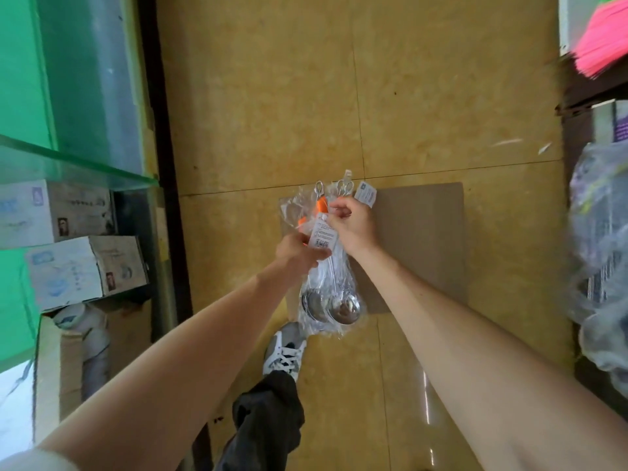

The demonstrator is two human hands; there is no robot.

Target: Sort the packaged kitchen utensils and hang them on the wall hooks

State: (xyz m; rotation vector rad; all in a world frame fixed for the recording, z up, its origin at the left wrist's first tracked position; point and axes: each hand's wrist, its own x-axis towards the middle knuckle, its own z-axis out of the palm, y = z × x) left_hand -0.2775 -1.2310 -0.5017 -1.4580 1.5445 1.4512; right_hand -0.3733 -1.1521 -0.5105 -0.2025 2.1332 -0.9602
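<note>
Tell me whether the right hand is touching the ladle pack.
Touching. The head view shows the right hand pinching the ladle pack near its top.

Bunch of packaged utensils (328,266), each in a clear crinkly plastic sleeve, held up in the air between both my hands. Two shiny steel ladle bowls (343,305) sit at the end near me, side by side and overlapping. Thin metal stems run away from me to the wire hanging loops (319,188) at the far end. One piece has an orange handle (321,207). White barcode label (323,234) faces up mid-bundle, and a second white tag (365,193) sticks out top right. My left hand (299,249) grips the middle, and my right hand (355,222) pinches near the loops.
</note>
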